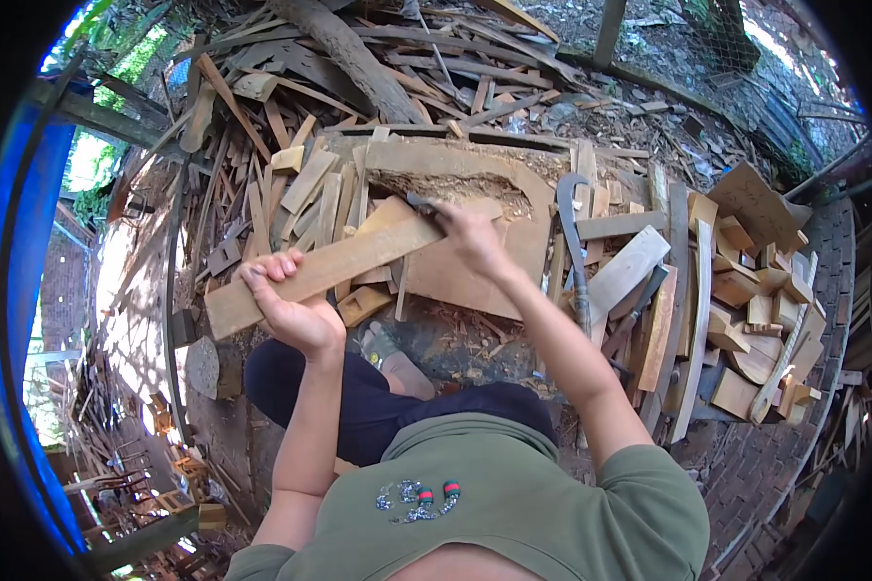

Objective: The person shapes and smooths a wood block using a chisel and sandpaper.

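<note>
My left hand [289, 298] is closed round the near left end of a flat wooden plank [344, 263], which slants up to the right. At the plank's far end, my right hand [467, 234] is closed on a small dark tool [420, 201]. The fingers hide most of this tool, and its kind cannot be made out. Below the plank's far end lies a broad wooden work board [475, 276] with a ragged hollow full of wood chips along its upper part. A curved sickle-like blade [568, 218] with a long handle lies right of the board.
Scrap wood strips [334, 198] lie left of the board. A pale wooden block [630, 271] and several long slats are on the right, beside a heap of cut wood blocks [761, 300]. A thick log [349, 58] rests on the wood pile behind. A blue sheet [34, 320] hangs far left.
</note>
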### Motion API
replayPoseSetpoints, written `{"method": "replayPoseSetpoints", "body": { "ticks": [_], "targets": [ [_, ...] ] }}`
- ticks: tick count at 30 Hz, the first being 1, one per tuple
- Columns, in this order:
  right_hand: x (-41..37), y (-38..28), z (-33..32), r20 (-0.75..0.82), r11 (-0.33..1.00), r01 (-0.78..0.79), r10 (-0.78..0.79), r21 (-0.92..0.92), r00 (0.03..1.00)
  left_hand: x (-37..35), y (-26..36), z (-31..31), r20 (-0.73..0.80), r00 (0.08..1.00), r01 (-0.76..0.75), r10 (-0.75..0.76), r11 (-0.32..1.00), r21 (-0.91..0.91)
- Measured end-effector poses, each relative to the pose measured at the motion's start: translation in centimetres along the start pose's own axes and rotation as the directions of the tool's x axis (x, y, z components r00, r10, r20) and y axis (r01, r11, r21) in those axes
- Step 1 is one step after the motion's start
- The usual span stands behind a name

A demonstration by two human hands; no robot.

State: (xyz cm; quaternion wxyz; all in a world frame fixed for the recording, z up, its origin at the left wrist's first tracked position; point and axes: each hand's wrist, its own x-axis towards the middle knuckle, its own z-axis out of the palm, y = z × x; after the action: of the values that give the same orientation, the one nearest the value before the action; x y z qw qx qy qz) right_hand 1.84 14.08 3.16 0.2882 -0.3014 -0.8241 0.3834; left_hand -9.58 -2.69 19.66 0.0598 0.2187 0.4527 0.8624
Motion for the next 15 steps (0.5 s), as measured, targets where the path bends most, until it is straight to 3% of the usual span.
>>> {"method": "replayPoseSetpoints", "body": {
  "ticks": [1,2,3,5,7,8,9,11,12,13,15],
  "targets": [
    [0.6,0.3,-0.9,0.186,0.986,-0.166,0.161,0.01,0.969,-0.1,0.1,0.1,-0.001,1.0,0.006,-0.005,1.0,0.008],
    [0.6,3.0,-0.2,-0.014,0.999,-0.043,0.042,-0.018,0.999,-0.1,0.2,0.4,0.01,1.0,-0.011,0.011,1.0,0.021],
    [0.6,4.1,-0.6,0.001,0.97,-0.243,0.243,-0.015,0.97,-0.1,0.3,0.7,0.023,0.999,-0.03,0.029,0.999,0.032],
    [-0.4,7.1,1.8,-0.145,0.955,-0.292,0.282,-0.053,0.948,0.1,0.1,0.7,0.035,0.998,-0.06,0.059,0.998,0.018],
    [-2.7,2.7,2.4,-0.234,0.987,-0.107,0.133,0.12,0.963,0.0,-0.2,0.4,-0.029,0.999,-0.034,0.033,0.999,-0.029],
    [-3.6,0.9,2.9,-0.347,0.99,0.098,-0.057,0.102,0.936,0.1,-0.2,0.6,-0.032,0.998,-0.045,0.044,0.998,-0.038],
    [-4.6,-1.9,1.9,-0.271,0.993,0.072,-0.044,0.096,0.962,0.3,-0.3,0.7,-0.037,0.999,-0.033,0.032,0.999,-0.039],
    [-4.3,0.1,1.5,-0.299,0.985,0.126,-0.086,0.118,0.95,0.5,0.0,0.7,-0.009,1.0,-0.021,0.021,1.0,0.002],
    [-3.6,1.2,0.9,-0.202,0.992,-0.12,0.124,0.029,0.972,0.6,-0.1,0.4,-0.006,1.0,-0.021,0.021,1.0,0.015],
    [-2.8,2.5,0.2,-0.13,0.935,-0.347,0.336,-0.078,0.933,0.5,-0.1,0.3,0.001,1.0,-0.027,0.027,1.0,0.012],
    [-1.7,6.6,0.2,-0.12,0.905,-0.399,0.384,-0.15,0.916,0.6,-0.1,0.2,-0.01,1.0,-0.007,0.008,1.0,0.018]
  ]
}}
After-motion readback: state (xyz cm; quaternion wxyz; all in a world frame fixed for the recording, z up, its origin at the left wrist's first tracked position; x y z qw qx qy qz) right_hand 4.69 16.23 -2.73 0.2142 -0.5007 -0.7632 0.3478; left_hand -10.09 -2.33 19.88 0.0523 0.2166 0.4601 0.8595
